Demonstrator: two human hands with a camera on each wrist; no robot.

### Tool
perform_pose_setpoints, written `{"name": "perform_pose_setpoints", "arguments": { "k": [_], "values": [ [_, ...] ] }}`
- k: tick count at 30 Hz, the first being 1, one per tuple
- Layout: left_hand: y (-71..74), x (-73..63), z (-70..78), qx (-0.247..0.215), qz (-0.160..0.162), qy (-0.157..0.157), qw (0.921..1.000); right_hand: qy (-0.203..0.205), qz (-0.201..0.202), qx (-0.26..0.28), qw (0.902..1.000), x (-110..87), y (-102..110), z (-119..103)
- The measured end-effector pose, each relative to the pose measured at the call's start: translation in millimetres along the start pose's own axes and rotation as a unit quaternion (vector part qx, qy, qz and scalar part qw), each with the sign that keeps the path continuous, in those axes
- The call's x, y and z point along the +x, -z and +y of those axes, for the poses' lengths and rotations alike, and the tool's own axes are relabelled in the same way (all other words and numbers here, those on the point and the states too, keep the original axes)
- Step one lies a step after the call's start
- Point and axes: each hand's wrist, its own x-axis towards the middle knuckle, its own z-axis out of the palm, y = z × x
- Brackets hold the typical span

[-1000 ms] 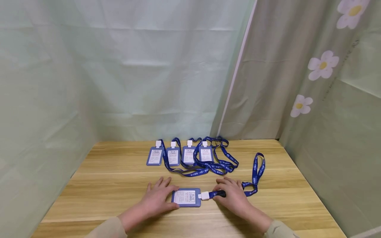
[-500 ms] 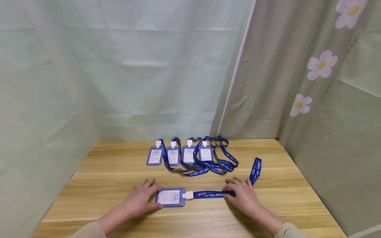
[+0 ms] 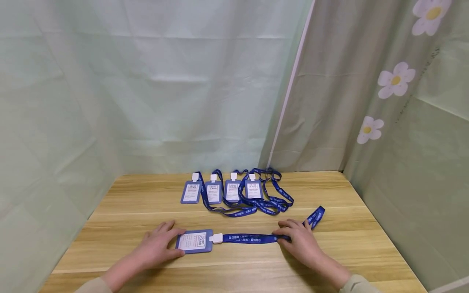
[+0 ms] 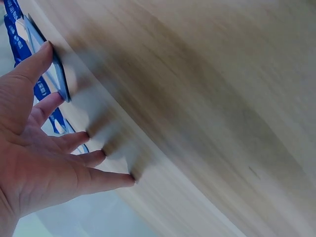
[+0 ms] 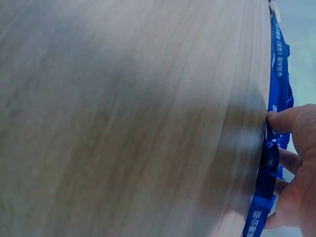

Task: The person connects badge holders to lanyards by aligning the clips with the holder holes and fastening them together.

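A blue ID card holder (image 3: 195, 241) with a white card lies flat at the front of the table, its white clip (image 3: 217, 238) pointing right. My left hand (image 3: 160, 243) holds its left end, thumb on the near edge and index finger on the far edge. In the left wrist view the other fingers (image 4: 111, 178) are spread, their tips at the tabletop. A blue printed lanyard (image 3: 249, 238) runs fairly straight from the clip to my right hand (image 3: 298, 241), which pinches it between thumb and fingers. Past that hand, the lanyard's folded end (image 3: 316, 216) sticks out.
Behind, several more card holders (image 3: 190, 192) lie in a row, clips toward the back. Their blue lanyards (image 3: 234, 212) overlap in a tangle to the right. Pale curtains (image 3: 201, 101) stand around the wooden table (image 3: 139, 203).
My left hand has drawn the card holder to the left. My right hand has shifted slightly right; more lanyard now lies straight between the hands, and the loose end is shorter and folded.
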Motion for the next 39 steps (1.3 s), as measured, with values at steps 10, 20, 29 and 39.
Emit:
{"name": "perform_pose_setpoints", "arguments": {
  "k": [10,20,29,39],
  "values": [
    [5.1,-2.9,-7.7,0.001,0.000,0.009,1.0000,-0.010,0.019,0.011,0.9997,-3.1,3,6],
    [7.1,-5.1,-23.1,0.006,0.010,0.018,0.9998,-0.020,0.014,0.009,0.9997,-4.4,1,12],
    [14.4,-12.1,-40.9,0.011,0.011,0.030,0.9994,-0.016,-0.017,-0.007,0.9997,-8.1,4,12],
    [20.6,-16.8,-46.7,0.013,0.016,0.045,0.9988,0.029,0.002,-0.026,0.9993,-9.1,0,9]
  ]
}}
